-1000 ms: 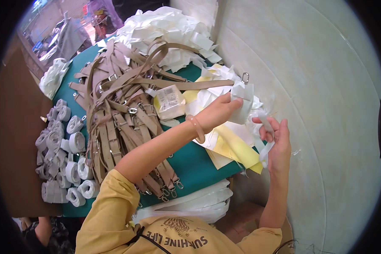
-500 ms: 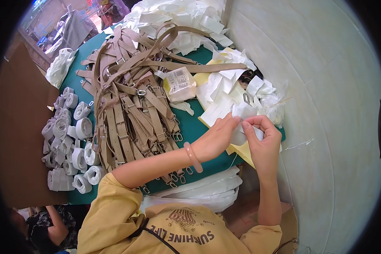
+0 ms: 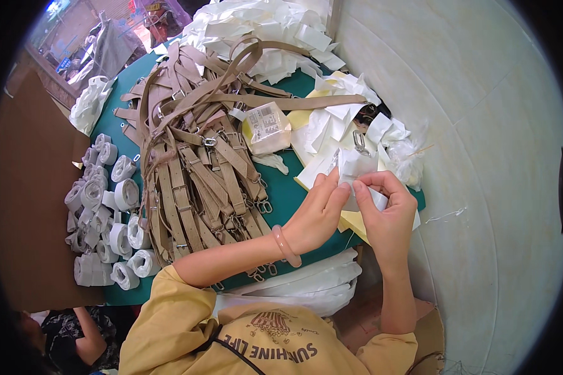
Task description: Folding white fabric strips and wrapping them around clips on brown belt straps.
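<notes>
Over the right end of the green table [image 3: 289, 176], both my hands are on a small bundle in white paper [image 3: 358, 165]. A metal clasp [image 3: 360, 144] sticks out beyond its far end. My left hand [image 3: 319, 209], a bracelet at its wrist, is closed on the bundle's left side. Thumb and fingers of my right hand [image 3: 388, 209] pinch the paper at its near right part. What lies inside the paper is hidden. Loose white paper sheets [image 3: 333, 122] lie just beyond my hands. To their left is a large heap of brown straps [image 3: 191, 169] with buckles and metal clasps.
Many white paper-wrapped rolls [image 3: 126, 195] are stacked at the left, beside a brown cardboard panel [image 3: 37, 187]. A clear-wrapped pack [image 3: 269, 128] rests against the straps. More white paper [image 3: 250, 31] is piled far back. A pale wall [image 3: 481, 156] bounds the right. Another person's arm [image 3: 91, 334] shows lower left.
My fingers have shifted on the paper bundle, and its white face and the clasp now show more plainly. The left thumb has come nearer the right one. The view has shifted slightly.
</notes>
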A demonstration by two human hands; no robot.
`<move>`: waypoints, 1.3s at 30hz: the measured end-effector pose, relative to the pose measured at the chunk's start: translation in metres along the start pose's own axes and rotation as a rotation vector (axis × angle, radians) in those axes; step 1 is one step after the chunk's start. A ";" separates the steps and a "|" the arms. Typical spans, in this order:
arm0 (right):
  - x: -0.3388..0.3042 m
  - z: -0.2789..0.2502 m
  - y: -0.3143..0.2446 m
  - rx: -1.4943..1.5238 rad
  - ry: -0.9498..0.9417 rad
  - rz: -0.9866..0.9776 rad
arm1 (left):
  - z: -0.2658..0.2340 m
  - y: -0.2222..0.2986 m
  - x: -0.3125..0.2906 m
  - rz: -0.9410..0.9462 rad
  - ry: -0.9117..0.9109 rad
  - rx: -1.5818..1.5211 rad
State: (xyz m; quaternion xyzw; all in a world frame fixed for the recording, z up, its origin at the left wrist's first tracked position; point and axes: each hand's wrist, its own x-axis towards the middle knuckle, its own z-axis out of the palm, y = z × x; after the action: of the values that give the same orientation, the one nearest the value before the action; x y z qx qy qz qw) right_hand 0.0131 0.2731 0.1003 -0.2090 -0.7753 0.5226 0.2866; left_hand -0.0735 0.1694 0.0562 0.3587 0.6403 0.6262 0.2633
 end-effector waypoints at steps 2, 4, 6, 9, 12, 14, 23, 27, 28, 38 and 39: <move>0.000 0.002 -0.001 -0.011 0.021 -0.028 | 0.001 0.001 0.000 0.033 0.026 -0.010; -0.001 0.004 0.000 0.031 0.020 -0.039 | 0.002 0.001 -0.001 0.070 0.054 -0.018; -0.003 0.007 0.002 0.041 0.021 -0.037 | 0.002 0.001 -0.001 0.109 0.088 -0.026; -0.006 0.009 0.008 -0.071 0.032 -0.060 | 0.001 -0.004 -0.001 0.053 0.073 0.020; -0.003 0.002 0.015 -0.330 0.067 -0.143 | -0.002 -0.011 0.000 0.049 0.102 0.064; 0.007 -0.013 0.020 -0.507 0.093 -0.061 | -0.007 -0.016 0.000 0.016 0.188 -0.030; -0.035 0.030 0.045 0.307 0.125 0.141 | 0.011 -0.010 -0.031 -0.223 0.306 -0.595; -0.043 0.041 0.033 0.460 0.270 0.181 | 0.012 -0.008 -0.044 -0.201 0.271 -0.610; -0.045 0.042 0.026 0.325 0.371 0.092 | 0.010 -0.008 -0.046 -0.195 0.267 -0.612; -0.053 0.047 0.017 0.516 0.349 -0.052 | 0.021 -0.001 -0.049 -0.021 0.354 -0.646; -0.053 0.048 0.017 0.565 0.345 -0.041 | 0.022 0.000 -0.049 -0.011 0.368 -0.668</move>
State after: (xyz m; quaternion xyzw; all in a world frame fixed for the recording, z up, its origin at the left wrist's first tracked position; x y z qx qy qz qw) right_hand 0.0216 0.2131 0.0582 -0.1909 -0.5438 0.6680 0.4708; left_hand -0.0261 0.1443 0.0486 0.1314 0.4392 0.8529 0.2497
